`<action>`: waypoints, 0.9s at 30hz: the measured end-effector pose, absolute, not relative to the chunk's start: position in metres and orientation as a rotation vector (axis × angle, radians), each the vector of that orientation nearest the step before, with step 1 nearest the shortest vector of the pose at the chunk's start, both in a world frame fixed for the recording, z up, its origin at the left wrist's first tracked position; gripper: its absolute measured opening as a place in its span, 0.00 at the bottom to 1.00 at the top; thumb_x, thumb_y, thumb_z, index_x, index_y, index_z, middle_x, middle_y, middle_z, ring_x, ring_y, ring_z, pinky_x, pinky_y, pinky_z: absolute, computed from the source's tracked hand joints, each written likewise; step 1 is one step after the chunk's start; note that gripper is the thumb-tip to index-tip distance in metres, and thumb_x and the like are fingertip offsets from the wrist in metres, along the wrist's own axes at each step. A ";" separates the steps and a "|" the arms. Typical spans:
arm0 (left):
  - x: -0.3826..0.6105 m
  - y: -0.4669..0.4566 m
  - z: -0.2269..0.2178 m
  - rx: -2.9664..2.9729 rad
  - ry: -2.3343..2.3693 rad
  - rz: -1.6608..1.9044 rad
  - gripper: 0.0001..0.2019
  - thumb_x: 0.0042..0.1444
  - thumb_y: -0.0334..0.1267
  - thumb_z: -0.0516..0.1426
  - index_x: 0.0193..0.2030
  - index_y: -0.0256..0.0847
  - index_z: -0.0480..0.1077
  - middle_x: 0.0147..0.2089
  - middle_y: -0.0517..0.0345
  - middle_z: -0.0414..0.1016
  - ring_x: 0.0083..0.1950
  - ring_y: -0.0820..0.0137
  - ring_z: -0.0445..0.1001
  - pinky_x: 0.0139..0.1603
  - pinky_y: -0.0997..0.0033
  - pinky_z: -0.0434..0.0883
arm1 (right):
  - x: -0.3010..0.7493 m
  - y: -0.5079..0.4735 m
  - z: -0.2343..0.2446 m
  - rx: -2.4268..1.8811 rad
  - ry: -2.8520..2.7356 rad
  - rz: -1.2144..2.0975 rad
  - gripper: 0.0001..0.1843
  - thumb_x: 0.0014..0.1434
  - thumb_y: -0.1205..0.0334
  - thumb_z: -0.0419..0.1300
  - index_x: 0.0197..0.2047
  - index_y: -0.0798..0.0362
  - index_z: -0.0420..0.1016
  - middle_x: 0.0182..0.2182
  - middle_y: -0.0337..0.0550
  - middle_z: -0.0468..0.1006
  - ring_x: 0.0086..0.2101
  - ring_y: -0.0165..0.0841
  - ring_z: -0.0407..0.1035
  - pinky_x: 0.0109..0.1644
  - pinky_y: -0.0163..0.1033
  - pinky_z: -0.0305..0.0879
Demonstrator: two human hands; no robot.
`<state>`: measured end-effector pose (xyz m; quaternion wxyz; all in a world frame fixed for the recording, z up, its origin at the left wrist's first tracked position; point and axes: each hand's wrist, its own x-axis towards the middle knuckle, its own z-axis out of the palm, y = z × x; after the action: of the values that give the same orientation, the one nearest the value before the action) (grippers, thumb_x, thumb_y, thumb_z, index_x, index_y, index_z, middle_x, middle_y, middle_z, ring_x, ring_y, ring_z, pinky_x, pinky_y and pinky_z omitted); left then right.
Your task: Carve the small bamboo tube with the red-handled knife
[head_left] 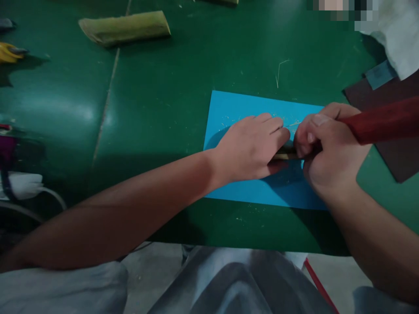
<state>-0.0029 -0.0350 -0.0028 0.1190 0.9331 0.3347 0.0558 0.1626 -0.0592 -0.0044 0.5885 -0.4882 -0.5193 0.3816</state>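
Note:
My left hand (pixel 252 146) lies palm down on a blue sheet (pixel 235 109), fingers together, pressing on a thin brownish strip (pixel 285 153) that shows only between the two hands. My right hand (pixel 327 150) is closed round a red wooden handle (pixel 382 122) that sticks out to the right. The tool's working end is hidden between my hands. Fine pale shavings lie scattered on the blue sheet.
The sheet lies on a green table (pixel 157 100). A split piece of yellow-green bamboo (pixel 126 28) lies at the back left. A dark brown sheet (pixel 393 152) lies at the right, white cloth (pixel 397 30) at the back right. A yellow tool (pixel 9 52) and a white cable (pixel 29 187) are at the left edge.

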 end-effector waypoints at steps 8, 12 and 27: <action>0.000 -0.034 -0.004 2.634 1.068 0.153 0.17 0.73 0.49 0.56 0.55 0.41 0.78 0.54 0.45 0.82 0.57 0.50 0.80 0.44 0.57 0.70 | 0.163 -0.050 -0.009 -1.197 -1.367 0.852 0.23 0.58 0.56 0.71 0.20 0.42 0.63 0.19 0.34 0.63 0.22 0.35 0.56 0.29 0.45 0.56; -0.002 -0.036 -0.007 2.636 1.104 0.235 0.18 0.72 0.48 0.54 0.57 0.41 0.78 0.57 0.44 0.82 0.57 0.50 0.79 0.44 0.56 0.68 | 0.157 -0.046 -0.007 -1.227 -1.243 0.898 0.21 0.54 0.60 0.68 0.18 0.43 0.60 0.18 0.35 0.60 0.23 0.35 0.54 0.30 0.46 0.56; -0.005 -0.027 -0.012 2.554 1.144 0.272 0.23 0.66 0.54 0.65 0.59 0.40 0.78 0.61 0.45 0.80 0.62 0.51 0.78 0.56 0.58 0.74 | 0.156 -0.026 -0.015 -1.289 -1.301 0.851 0.26 0.55 0.60 0.71 0.17 0.41 0.58 0.16 0.35 0.55 0.24 0.37 0.50 0.28 0.47 0.52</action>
<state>-0.0049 -0.0268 -0.0120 0.1641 0.8961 0.4012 0.0953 0.1563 -0.0257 -0.0153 0.5320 -0.5404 -0.5456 0.3568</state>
